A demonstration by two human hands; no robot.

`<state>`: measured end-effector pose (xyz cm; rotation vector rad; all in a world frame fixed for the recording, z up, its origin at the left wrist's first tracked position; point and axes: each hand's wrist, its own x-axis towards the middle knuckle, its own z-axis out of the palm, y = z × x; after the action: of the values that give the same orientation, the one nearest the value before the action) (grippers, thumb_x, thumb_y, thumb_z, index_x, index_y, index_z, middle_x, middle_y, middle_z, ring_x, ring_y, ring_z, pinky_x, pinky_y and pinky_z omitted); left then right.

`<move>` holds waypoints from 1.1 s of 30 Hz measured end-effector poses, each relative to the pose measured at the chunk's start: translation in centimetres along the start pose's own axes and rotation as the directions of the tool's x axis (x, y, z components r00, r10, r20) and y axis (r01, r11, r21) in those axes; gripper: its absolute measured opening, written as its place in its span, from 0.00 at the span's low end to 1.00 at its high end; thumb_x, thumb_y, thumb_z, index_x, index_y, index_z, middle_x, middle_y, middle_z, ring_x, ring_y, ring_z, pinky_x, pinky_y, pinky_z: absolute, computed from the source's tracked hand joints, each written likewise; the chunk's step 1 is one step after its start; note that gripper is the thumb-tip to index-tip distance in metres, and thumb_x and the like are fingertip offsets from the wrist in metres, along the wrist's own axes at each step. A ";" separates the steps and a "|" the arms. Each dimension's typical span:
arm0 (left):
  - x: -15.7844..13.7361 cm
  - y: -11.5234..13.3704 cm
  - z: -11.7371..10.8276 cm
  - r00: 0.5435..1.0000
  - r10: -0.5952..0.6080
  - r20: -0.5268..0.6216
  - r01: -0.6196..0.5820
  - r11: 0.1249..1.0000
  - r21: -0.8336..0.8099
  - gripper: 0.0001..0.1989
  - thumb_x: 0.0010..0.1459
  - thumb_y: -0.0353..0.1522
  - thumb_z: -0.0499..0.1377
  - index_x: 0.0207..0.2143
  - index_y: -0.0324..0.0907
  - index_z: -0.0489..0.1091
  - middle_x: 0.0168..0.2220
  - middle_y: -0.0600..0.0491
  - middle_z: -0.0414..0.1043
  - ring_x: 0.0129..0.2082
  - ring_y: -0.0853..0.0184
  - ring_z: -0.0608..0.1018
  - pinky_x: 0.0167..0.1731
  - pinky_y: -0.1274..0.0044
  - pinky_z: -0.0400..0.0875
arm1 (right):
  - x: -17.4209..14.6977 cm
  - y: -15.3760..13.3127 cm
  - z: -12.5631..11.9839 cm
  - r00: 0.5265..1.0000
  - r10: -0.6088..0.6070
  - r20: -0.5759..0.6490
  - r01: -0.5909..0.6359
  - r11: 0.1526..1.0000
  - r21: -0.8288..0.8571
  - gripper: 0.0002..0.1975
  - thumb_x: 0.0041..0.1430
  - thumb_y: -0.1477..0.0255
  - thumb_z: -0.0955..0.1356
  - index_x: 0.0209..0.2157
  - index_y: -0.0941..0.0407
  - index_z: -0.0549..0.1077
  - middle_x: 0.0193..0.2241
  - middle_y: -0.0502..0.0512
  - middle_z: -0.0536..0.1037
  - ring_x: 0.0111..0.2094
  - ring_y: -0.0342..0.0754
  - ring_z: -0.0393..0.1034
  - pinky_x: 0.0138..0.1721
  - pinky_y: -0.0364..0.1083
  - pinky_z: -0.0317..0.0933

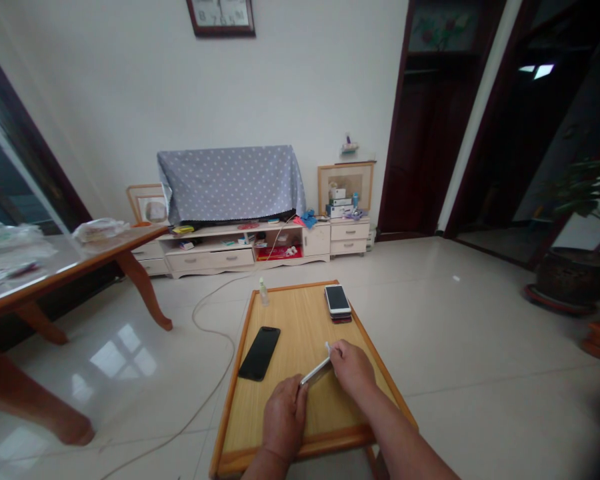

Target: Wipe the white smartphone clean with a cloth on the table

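A phone [315,372], seen almost edge-on with a pale rim, is tilted above the near part of the small wooden table [300,307]. My left hand [284,415] is closed around its near left end. At the other end, my right hand [353,369] is pinched closed against the phone. A small white cloth-like piece [327,347] pokes out from its fingertips; its kind is unclear. To the left lies a black phone [260,353], flat on the tabletop. A stack of phones [337,300], a white-framed one on top, lies at the far right. Near the far left corner stands a small clear spray bottle [263,292].
A raised wooden rim edges the small table. On the left is a larger table [145,235] with plastic bags [100,229]. A cable [200,327] runs across the tiled floor. A white low cabinet [200,261] stands by the wall; a potted plant [570,273] is at right.
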<state>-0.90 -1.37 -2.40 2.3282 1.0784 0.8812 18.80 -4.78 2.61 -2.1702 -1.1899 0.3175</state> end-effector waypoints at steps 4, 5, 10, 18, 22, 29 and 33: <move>0.1 0.0 -0.1 1.000 0.011 0.010 -0.011 0.999 -0.032 0.15 0.68 0.39 0.49 0.45 0.45 0.73 0.41 0.47 0.78 0.43 0.62 0.79 0.45 0.70 0.73 | -2.4 -1.9 1.9 0.986 -0.162 0.050 0.162 0.987 0.001 0.13 0.67 0.68 0.63 0.29 0.53 0.74 0.29 0.51 0.79 0.31 0.44 0.70 0.30 0.44 0.45; 0.1 0.1 -0.1 1.000 0.012 0.017 -0.011 0.999 -0.041 0.15 0.68 0.39 0.49 0.45 0.45 0.73 0.41 0.47 0.78 0.43 0.62 0.79 0.45 0.70 0.73 | -3.1 -2.5 2.4 0.976 -0.206 0.072 0.205 0.979 0.013 0.12 0.67 0.68 0.64 0.30 0.53 0.74 0.29 0.51 0.79 0.31 0.44 0.70 0.30 0.44 0.45; 0.1 0.1 -0.1 1.000 0.015 0.014 -0.015 0.999 -0.034 0.15 0.68 0.39 0.49 0.46 0.45 0.73 0.41 0.47 0.78 0.42 0.62 0.79 0.44 0.71 0.73 | -2.8 -2.6 2.6 0.977 -0.195 0.087 0.192 0.980 0.042 0.12 0.66 0.68 0.63 0.30 0.53 0.74 0.29 0.51 0.79 0.31 0.44 0.70 0.30 0.43 0.46; -0.1 -0.5 0.3 1.000 0.010 -0.010 -0.010 1.000 0.009 0.14 0.68 0.39 0.49 0.46 0.45 0.73 0.41 0.48 0.78 0.42 0.62 0.79 0.44 0.72 0.73 | 0.2 0.8 0.9 0.998 -0.060 -0.030 0.063 0.993 0.101 0.14 0.67 0.65 0.62 0.30 0.53 0.74 0.27 0.52 0.79 0.30 0.45 0.69 0.30 0.43 0.49; 0.0 -0.2 0.2 1.000 0.013 -0.009 -0.013 1.000 -0.003 0.14 0.68 0.38 0.50 0.45 0.46 0.73 0.40 0.49 0.78 0.42 0.63 0.79 0.44 0.73 0.73 | -1.5 -0.5 2.1 0.980 -0.195 0.041 0.188 0.972 0.142 0.14 0.65 0.65 0.63 0.27 0.53 0.74 0.26 0.51 0.78 0.30 0.46 0.69 0.31 0.43 0.51; 0.0 -0.3 0.3 1.000 -0.018 -0.006 0.017 0.999 -0.033 0.15 0.69 0.39 0.49 0.47 0.45 0.72 0.42 0.48 0.78 0.43 0.63 0.79 0.45 0.72 0.73 | 0.9 1.6 2.5 0.999 -0.051 0.015 0.036 0.860 0.509 0.14 0.61 0.61 0.65 0.28 0.54 0.74 0.24 0.51 0.76 0.28 0.46 0.68 0.30 0.43 0.55; 0.0 -0.4 0.3 0.999 -0.039 -0.022 0.038 0.997 -0.063 0.15 0.68 0.40 0.50 0.46 0.45 0.72 0.42 0.47 0.78 0.43 0.62 0.79 0.45 0.72 0.73 | 1.8 3.1 2.9 0.995 0.045 0.084 -0.093 0.635 0.767 0.18 0.58 0.54 0.67 0.27 0.56 0.72 0.23 0.48 0.72 0.25 0.44 0.64 0.28 0.42 0.56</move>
<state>-0.90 -1.13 -2.80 2.2437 1.0854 0.9165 20.43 -3.30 -1.45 -1.4348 -0.7701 0.7751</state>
